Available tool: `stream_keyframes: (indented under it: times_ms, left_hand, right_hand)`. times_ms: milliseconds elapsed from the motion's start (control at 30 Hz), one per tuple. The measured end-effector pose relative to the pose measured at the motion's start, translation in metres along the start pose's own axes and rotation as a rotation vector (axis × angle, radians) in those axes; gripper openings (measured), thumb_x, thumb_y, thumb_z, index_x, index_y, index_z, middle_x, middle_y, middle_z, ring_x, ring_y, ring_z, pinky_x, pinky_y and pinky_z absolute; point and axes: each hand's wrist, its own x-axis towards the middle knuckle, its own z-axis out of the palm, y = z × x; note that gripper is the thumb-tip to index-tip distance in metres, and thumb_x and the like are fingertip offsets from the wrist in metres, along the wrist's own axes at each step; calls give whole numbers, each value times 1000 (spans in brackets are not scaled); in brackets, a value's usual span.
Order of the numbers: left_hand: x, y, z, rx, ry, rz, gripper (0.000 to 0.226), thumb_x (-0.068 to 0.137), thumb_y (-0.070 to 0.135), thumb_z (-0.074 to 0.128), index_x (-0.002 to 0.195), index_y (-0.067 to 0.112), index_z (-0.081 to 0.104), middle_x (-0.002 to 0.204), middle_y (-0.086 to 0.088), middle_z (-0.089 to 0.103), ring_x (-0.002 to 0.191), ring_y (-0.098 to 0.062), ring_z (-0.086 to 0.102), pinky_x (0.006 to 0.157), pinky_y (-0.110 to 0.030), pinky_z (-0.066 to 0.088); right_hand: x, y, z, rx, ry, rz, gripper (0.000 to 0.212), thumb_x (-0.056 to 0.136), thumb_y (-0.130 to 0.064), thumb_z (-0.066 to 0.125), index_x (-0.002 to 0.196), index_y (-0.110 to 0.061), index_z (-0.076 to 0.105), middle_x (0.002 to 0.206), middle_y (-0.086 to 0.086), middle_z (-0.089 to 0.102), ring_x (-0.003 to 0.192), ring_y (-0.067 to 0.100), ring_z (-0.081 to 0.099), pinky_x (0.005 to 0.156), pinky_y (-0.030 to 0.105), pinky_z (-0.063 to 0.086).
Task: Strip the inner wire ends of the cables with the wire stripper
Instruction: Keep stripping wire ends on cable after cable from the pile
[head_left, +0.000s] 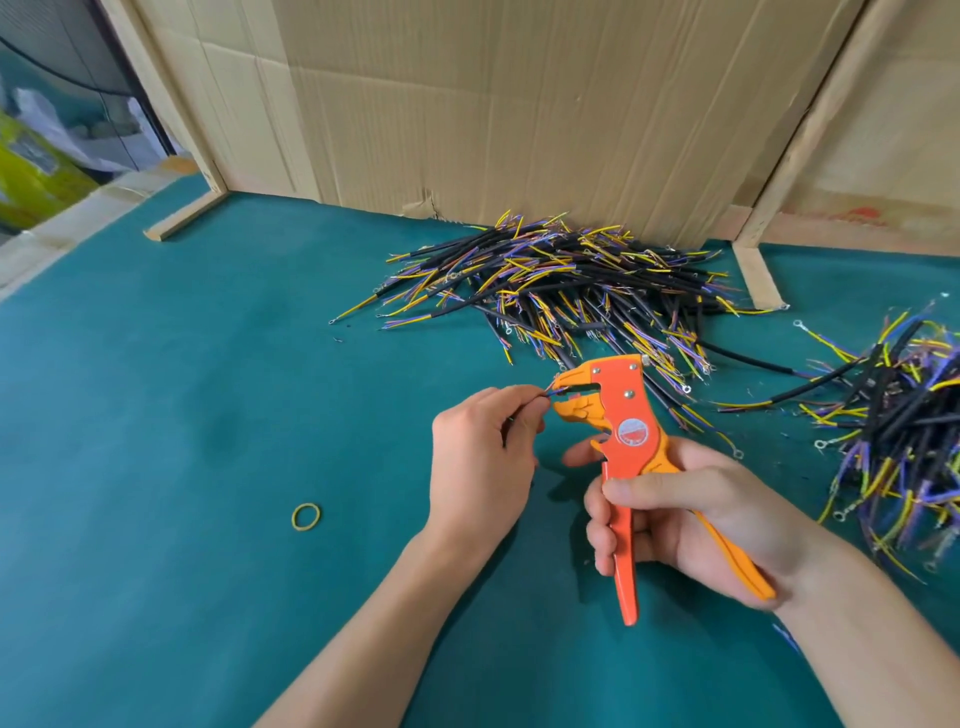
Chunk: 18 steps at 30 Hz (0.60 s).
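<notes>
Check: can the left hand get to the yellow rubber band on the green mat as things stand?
Probably not freely: the left hand is pinching a thin wire fed into the orange wire stripper. The yellow rubber band lies unobstructed on the green mat.

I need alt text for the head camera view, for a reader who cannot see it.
A left hand pinches a thin wire into the head of an orange wire stripper gripped by the right hand. Behind, piles of black cables lie on a green table.

A yellow rubber band lies on the green-covered bench. Creased cardboard sheets in pale wooden frames stand along its far edge.
</notes>
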Motion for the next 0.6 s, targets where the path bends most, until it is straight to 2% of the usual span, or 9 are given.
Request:
stream_keyframes:
  times_ms: [200, 367, 467, 600]
  left_hand:
    - [0, 2, 0, 1, -9, 9, 18, 93, 21, 59, 83, 13, 73, 65, 2, 64, 55, -17, 59, 61, -39, 53]
    - [-1, 1, -1, 8, -11, 19, 14, 94, 15, 64, 84, 15, 73, 65, 2, 63, 54, -15, 58, 62, -36, 51]
    - [-1, 0, -1, -3, -15, -6, 14, 95, 13, 65, 85, 16, 74, 67, 3, 64, 54, -15, 60, 61, -35, 51]
    - [-2, 2, -1, -39, -35, -45, 15, 96, 12, 64, 87, 18, 75, 70, 6, 66, 51, -12, 60, 61, -30, 52]
  right_hand:
    - [-1, -1, 1, -10, 4, 1, 25, 81, -8, 75, 104, 2, 70, 76, 20, 54, 61, 34, 55, 58, 44, 53]
    - [-1, -2, 4, -25, -15, -8, 13, 82, -11, 73, 88, -4, 64, 70, 17, 49, 55, 29, 49, 53, 40, 49]
    - [0, -2, 5, -54, -12, -21, 15, 84, -14, 71, 77, -8, 59, 68, 16, 46, 53, 27, 46, 51, 37, 46]
    - [0, 1, 7, -48, 10, -29, 20, 83, -17, 74, 74, -9, 58, 66, 14, 45, 50, 26, 44, 48, 35, 43]
